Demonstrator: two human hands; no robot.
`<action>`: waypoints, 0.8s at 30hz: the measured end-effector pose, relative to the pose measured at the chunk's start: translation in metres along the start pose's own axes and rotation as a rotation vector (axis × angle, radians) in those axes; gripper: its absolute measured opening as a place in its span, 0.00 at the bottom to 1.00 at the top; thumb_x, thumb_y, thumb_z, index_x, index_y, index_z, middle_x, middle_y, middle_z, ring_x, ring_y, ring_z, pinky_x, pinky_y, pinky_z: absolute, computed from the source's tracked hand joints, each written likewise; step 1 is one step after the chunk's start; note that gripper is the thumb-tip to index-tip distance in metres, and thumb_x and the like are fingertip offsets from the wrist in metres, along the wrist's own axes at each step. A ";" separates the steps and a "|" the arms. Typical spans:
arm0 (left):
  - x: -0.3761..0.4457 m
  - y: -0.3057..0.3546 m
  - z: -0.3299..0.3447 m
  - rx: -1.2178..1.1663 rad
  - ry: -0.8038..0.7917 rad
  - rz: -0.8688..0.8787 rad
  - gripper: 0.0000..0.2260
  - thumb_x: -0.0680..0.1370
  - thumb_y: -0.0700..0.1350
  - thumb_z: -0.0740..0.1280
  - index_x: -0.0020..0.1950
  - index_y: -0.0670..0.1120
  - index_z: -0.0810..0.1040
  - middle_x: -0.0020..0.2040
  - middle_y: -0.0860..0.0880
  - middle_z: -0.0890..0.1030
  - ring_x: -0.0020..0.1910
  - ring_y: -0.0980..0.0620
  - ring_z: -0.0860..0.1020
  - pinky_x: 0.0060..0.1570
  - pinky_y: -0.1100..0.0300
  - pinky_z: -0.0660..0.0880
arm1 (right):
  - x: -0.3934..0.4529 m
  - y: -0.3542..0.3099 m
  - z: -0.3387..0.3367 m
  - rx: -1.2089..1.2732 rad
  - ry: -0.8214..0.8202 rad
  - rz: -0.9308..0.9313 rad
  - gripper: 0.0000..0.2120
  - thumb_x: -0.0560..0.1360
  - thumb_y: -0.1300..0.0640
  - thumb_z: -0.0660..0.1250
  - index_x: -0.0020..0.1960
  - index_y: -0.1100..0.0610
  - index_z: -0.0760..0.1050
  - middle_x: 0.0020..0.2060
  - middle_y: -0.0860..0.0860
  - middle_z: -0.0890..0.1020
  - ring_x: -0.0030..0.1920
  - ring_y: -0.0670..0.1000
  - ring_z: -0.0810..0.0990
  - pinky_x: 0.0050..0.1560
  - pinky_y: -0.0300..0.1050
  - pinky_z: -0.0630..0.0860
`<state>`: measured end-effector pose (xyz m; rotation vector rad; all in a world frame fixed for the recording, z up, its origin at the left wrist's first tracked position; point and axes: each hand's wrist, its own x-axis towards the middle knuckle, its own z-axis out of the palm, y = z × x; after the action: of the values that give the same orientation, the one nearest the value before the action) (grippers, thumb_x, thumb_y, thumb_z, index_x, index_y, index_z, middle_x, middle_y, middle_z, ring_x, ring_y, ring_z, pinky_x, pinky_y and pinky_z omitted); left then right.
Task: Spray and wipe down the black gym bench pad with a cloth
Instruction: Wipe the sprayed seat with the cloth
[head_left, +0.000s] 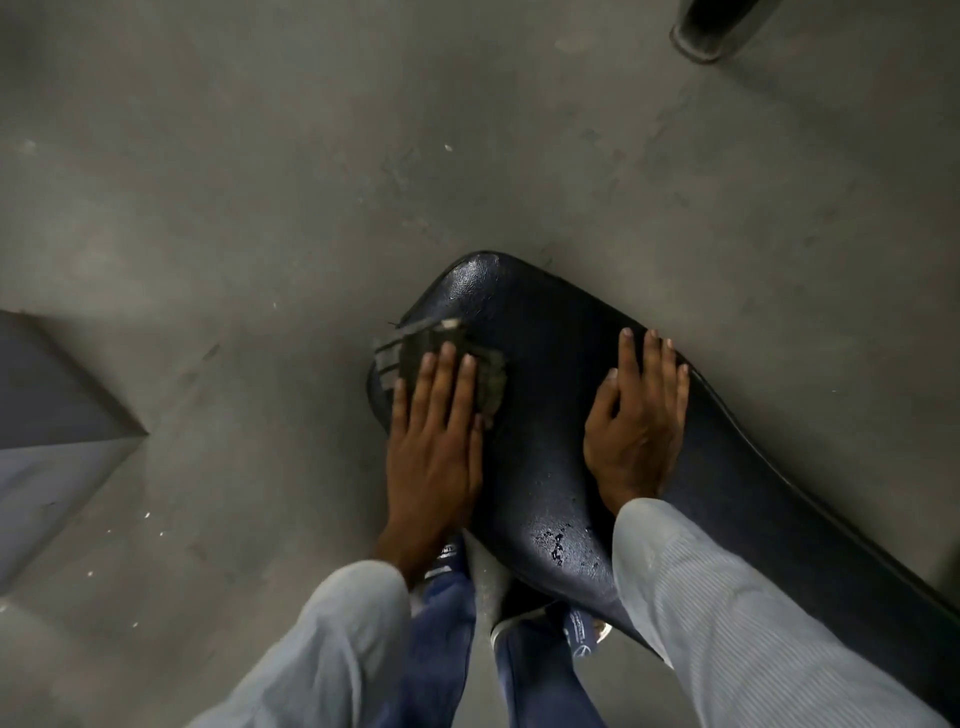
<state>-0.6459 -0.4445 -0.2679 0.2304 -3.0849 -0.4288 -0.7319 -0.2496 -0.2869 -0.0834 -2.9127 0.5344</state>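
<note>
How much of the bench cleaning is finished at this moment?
Spraying looks done: wet drops sit on the pad near the person. Wiping is in hand: the left hand presses the cloth flat at the pad's left edge, and the right hand rests flat on the pad. The drops are still to wipe.

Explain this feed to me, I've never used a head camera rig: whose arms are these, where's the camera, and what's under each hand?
There is no machine here. One camera on the person's head looks down at their own arms. The left hand presses a dark striped cloth flat against the black bench pad, near its left edge. The right hand rests flat on the pad, holding nothing. A few wet droplets sit on the pad nearer the person. Below are the grey floor and the person's shoes.
</note>
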 end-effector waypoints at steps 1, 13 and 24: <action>0.010 -0.002 0.000 0.007 0.016 -0.060 0.27 0.88 0.50 0.53 0.87 0.44 0.59 0.88 0.43 0.57 0.87 0.43 0.54 0.85 0.38 0.54 | 0.000 0.000 0.000 -0.002 -0.001 0.003 0.23 0.88 0.55 0.57 0.83 0.54 0.68 0.83 0.58 0.68 0.84 0.59 0.64 0.86 0.61 0.57; -0.004 0.039 0.010 -0.039 -0.060 0.085 0.29 0.88 0.52 0.55 0.88 0.46 0.55 0.89 0.45 0.52 0.88 0.45 0.50 0.85 0.38 0.53 | 0.001 -0.002 -0.002 -0.007 0.003 -0.004 0.24 0.87 0.57 0.59 0.83 0.55 0.69 0.82 0.59 0.69 0.84 0.60 0.65 0.84 0.62 0.59; 0.073 0.029 0.013 -0.052 0.099 -0.355 0.28 0.88 0.51 0.54 0.87 0.46 0.58 0.88 0.43 0.54 0.88 0.42 0.52 0.85 0.36 0.47 | 0.001 -0.001 0.001 -0.023 0.007 0.001 0.23 0.87 0.57 0.58 0.82 0.55 0.69 0.82 0.58 0.69 0.84 0.60 0.65 0.85 0.61 0.59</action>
<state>-0.7232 -0.4245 -0.2726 0.7785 -2.9299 -0.4874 -0.7327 -0.2506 -0.2877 -0.0890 -2.9130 0.4998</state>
